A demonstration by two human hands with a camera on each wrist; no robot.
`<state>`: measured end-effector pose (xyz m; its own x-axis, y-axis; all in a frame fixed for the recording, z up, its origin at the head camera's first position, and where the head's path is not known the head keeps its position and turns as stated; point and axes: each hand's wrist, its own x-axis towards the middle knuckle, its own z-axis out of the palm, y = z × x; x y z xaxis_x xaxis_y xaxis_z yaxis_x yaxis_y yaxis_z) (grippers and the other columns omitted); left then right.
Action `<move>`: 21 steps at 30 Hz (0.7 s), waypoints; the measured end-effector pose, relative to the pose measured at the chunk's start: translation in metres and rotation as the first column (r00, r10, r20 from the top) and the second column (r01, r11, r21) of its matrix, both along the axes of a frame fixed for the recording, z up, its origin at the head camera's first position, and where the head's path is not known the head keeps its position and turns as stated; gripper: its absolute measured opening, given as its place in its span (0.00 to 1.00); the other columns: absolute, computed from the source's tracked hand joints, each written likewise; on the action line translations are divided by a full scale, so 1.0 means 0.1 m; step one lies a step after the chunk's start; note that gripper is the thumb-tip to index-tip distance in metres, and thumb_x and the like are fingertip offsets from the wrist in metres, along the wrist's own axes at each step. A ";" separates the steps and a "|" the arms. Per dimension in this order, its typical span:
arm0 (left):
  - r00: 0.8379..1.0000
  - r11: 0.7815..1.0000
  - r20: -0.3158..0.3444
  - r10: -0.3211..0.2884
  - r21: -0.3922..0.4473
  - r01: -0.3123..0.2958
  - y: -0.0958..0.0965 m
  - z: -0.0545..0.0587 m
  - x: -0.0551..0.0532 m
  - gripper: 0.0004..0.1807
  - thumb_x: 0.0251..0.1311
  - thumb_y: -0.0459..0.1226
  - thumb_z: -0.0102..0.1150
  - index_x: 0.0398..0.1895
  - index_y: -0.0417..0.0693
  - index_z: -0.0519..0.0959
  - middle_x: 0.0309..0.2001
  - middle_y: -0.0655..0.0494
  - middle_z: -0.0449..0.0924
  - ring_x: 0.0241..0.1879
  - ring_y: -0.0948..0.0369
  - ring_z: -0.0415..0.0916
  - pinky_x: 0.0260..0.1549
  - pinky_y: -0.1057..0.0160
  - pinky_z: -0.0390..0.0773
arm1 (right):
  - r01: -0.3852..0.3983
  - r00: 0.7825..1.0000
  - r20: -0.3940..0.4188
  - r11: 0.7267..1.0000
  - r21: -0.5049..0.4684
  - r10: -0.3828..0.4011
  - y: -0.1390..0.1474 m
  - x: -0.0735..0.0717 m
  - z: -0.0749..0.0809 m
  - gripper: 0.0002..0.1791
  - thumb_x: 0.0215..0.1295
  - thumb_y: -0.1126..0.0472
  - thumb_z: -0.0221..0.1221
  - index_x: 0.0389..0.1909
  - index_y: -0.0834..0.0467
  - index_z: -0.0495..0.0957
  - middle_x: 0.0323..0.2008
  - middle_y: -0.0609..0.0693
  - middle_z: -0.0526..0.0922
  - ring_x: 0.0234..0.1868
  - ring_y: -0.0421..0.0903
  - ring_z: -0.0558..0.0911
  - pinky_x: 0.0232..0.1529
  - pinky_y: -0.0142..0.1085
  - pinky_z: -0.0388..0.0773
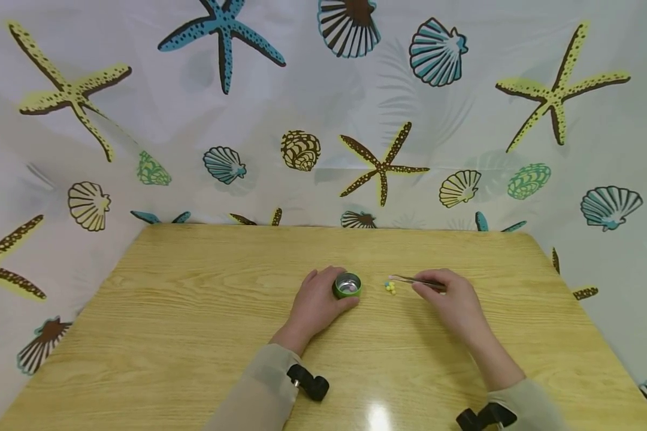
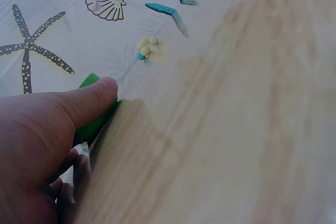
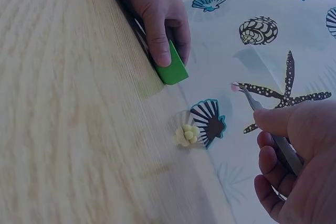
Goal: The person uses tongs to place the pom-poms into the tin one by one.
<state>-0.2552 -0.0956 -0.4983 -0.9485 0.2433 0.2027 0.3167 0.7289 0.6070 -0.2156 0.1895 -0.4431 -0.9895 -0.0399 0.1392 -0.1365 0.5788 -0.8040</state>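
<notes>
My left hand (image 1: 315, 304) grips a small round green container (image 1: 348, 294) from its left side, thumb at the near side. The container stands upright with a silvery metal inside, and something pinkish lies at its bottom. My right hand (image 1: 457, 304) pinches metal tweezers (image 1: 410, 279), whose tips point left. Between those tips is a small pink bead (image 3: 235, 87), raised above the table. A little cluster of yellow and blue beads (image 1: 390, 287) lies on the table between the container and the right hand, just below the tweezer tips in the head view.
The wooden table (image 1: 194, 323) reaches back to a white cloth (image 1: 280, 197) printed with starfish and shells. Black wrist mounts (image 1: 308, 382) sit on both forearms.
</notes>
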 end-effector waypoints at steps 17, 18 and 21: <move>1.000 1.000 0.003 -0.006 -0.005 0.006 -0.01 -0.02 -0.02 0.32 0.67 0.47 0.80 0.69 0.44 0.81 0.65 0.48 0.85 0.70 0.49 0.79 0.85 0.44 0.53 | -0.076 0.996 -0.036 0.997 0.010 0.076 -0.37 -0.16 0.01 0.10 0.78 0.59 0.70 0.54 0.56 0.91 0.51 0.51 0.89 0.54 0.53 0.87 0.57 0.51 0.87; 1.000 1.000 0.002 -0.008 -0.003 0.008 -0.01 -0.02 -0.02 0.32 0.67 0.47 0.80 0.69 0.45 0.81 0.65 0.48 0.85 0.69 0.49 0.79 0.85 0.43 0.54 | -0.078 0.996 -0.036 0.997 0.017 0.078 -0.39 -0.17 0.00 0.09 0.78 0.59 0.70 0.53 0.56 0.91 0.51 0.50 0.89 0.53 0.52 0.87 0.57 0.51 0.87; 1.000 1.000 -0.003 -0.007 0.004 0.007 -0.01 0.00 -0.02 0.31 0.67 0.47 0.80 0.68 0.44 0.81 0.64 0.48 0.85 0.69 0.49 0.80 0.84 0.43 0.54 | -0.082 0.995 -0.046 0.995 0.047 0.084 -0.44 -0.19 -0.02 0.08 0.77 0.59 0.71 0.52 0.55 0.92 0.49 0.49 0.89 0.51 0.51 0.87 0.55 0.51 0.87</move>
